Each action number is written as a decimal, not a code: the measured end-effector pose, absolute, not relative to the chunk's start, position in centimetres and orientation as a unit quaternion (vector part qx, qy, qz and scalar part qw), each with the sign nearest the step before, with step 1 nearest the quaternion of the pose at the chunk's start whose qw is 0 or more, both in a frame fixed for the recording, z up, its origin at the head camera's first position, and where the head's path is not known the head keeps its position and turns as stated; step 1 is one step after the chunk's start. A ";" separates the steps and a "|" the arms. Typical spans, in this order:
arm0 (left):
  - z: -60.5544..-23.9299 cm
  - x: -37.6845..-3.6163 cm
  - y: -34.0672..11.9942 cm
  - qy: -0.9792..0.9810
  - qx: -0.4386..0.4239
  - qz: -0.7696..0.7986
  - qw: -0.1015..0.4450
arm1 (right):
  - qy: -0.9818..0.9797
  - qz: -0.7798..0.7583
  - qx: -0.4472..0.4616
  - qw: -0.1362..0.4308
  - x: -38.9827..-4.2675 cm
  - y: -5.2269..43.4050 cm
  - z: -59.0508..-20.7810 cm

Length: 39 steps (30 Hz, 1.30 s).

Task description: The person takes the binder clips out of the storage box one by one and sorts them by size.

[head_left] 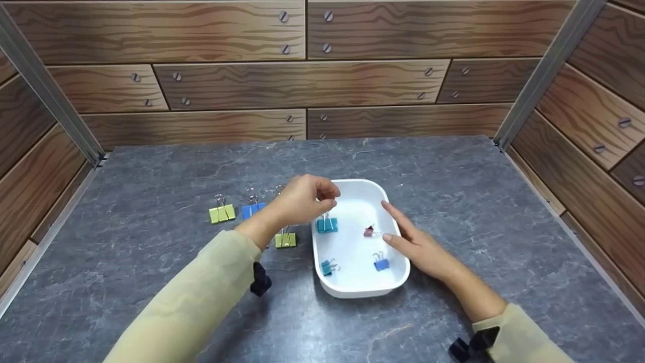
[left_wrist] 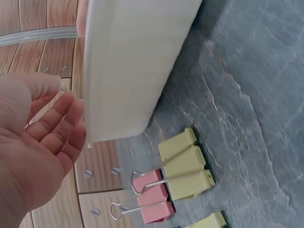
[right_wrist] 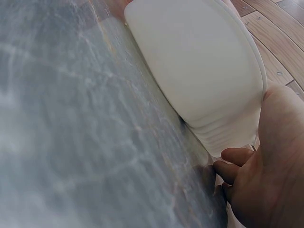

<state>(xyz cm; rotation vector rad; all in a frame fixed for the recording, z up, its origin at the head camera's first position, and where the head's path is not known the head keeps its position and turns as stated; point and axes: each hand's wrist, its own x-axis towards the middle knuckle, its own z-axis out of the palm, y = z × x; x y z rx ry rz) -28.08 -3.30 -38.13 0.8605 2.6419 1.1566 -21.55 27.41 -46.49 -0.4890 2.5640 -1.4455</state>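
Four clips lie in the white tray (head_left: 352, 290); the teal clip (head_left: 326, 225) sits at its 10 o'clock, just below the left hand (head_left: 302, 199), whose fingers curl with nothing between them. The right hand (head_left: 415, 242) rests flat on the tray's 3 o'clock rim. More clips (head_left: 222, 213) crowd the worktop (head_left: 453, 176) at 9 o'clock; open room at 12.

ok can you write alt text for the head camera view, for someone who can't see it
A person's left hand hangs with curled fingers over a teal binder clip in a white tray, while the right hand rests on the tray's right rim. Three more clips lie in the tray; others, among them a green clip and a blue clip, sit left of it on the grey tabletop.
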 end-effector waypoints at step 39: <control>-40.5 -29.2 -2.6 0.906 0.343 0.230 0.092 | 0.849 -0.496 -0.160 0.081 -21.5 27.4 -46.5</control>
